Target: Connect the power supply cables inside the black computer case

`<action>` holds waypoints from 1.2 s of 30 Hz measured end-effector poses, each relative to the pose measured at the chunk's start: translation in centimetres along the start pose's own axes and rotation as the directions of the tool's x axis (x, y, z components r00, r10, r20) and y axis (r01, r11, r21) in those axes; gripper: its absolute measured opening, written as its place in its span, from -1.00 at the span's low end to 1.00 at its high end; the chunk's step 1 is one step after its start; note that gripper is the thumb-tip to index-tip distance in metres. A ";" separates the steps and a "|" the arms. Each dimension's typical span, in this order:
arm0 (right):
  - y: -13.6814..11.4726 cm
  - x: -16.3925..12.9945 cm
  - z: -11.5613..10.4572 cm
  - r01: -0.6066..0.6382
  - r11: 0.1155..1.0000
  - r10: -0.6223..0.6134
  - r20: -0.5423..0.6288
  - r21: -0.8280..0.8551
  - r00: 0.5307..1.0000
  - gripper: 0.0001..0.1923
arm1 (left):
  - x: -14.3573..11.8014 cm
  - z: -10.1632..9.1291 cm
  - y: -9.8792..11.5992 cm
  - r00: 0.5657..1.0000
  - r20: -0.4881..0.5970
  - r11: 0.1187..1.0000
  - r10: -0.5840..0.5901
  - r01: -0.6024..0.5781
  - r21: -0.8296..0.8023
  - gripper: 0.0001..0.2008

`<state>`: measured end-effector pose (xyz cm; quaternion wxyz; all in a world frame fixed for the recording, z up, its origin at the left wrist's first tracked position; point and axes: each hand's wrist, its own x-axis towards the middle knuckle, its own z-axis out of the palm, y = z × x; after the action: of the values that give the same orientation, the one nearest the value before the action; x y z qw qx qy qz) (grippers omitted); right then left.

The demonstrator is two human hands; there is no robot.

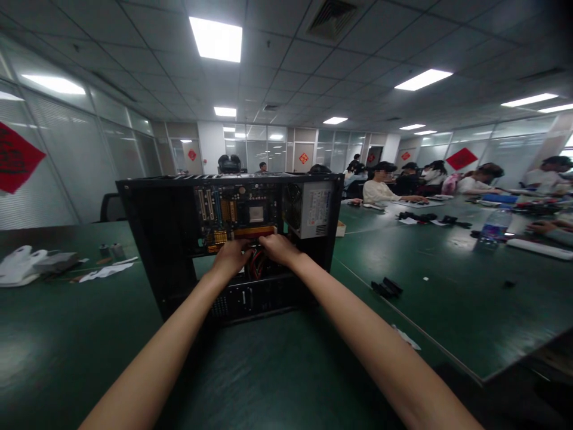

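An open black computer case [150, 251] stands on the green table, its inside facing me. Within it are a motherboard [235, 210] with a square processor socket [256, 214] and a grey power supply [316, 210] at the upper right. My left hand [230, 258] and my right hand [282, 249] are close together at the motherboard's lower edge, below the orange memory slots [255, 232]. Both hands have curled fingers; what they pinch, if anything, is too small to make out. Red and black cables [256, 264] hang between and just below the fingers.
On the left lie a white plastic bag [20, 266], a grey box [56, 261] and paper [106, 271]. Black parts [387, 288] and a water bottle [495, 227] are on the right. Several people sit along the far right tables, one in a light top [378, 192].
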<state>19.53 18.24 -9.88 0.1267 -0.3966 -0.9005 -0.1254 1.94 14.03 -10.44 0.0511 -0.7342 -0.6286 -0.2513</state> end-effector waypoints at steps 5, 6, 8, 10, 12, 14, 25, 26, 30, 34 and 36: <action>0.6 -0.2 0.7 -0.020 0.996 0.023 -0.031 0.085 0.999 -0.79 | 0.2 -0.2 0.8 0.997 0.051 0.989 0.063 -0.069 0.128 -0.73; 0.8 -0.3 0.8 -0.021 0.994 0.025 -0.037 0.107 0.999 -0.80 | 0.2 -0.3 1.0 0.997 0.060 0.987 0.053 -0.062 0.149 -0.73; 1.0 -0.7 0.7 -0.015 0.989 0.024 -0.055 0.147 0.998 -0.79 | 0.2 -0.4 1.4 0.997 0.073 0.982 0.036 -0.049 0.185 -0.72; 1.2 -0.9 0.4 -0.010 0.986 0.021 -0.065 0.168 0.998 -0.77 | 0.3 -0.5 1.6 0.996 0.083 0.978 0.034 -0.050 0.204 -0.72; 1.3 -1.0 0.1 -0.010 0.986 0.020 -0.055 0.165 0.998 -0.74 | 0.3 -0.5 1.8 0.996 0.086 0.975 0.035 -0.053 0.214 -0.71; 1.2 -0.9 -0.1 -0.019 0.989 0.023 -0.027 0.148 0.999 -0.72 | 0.4 -0.4 1.8 0.996 0.087 0.974 0.035 -0.054 0.221 -0.71; 1.0 -0.8 -0.3 -0.071 0.996 0.066 0.071 0.059 0.995 -0.61 | 1.0 -0.1 2.1 0.994 0.091 0.966 0.057 -0.078 0.246 -0.71; 0.9 -0.8 -0.4 -0.069 0.996 0.064 0.068 0.063 0.996 -0.62 | 1.1 0.0 2.1 0.994 0.094 0.966 0.054 -0.076 0.246 -0.71; 0.9 -1.2 -0.6 -0.071 0.995 0.066 0.062 0.076 0.996 -0.63 | 1.2 0.1 2.3 0.993 0.096 0.962 0.064 -0.087 0.260 -0.68; 1.1 -1.6 -0.8 -0.059 0.993 0.058 0.010 0.097 0.998 -0.66 | 1.1 -0.1 2.0 0.994 0.070 0.969 0.078 -0.093 0.228 -0.69; 1.2 -2.4 -1.2 -0.024 0.991 0.029 -0.035 0.131 0.999 -0.69 | 0.4 -0.8 1.8 0.999 0.008 0.983 0.034 -0.035 0.181 -0.69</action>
<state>22.12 16.99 -9.42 0.1705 -0.3971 -0.8989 -0.0719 3.46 13.71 -9.15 0.1203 -0.7379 -0.6362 -0.1905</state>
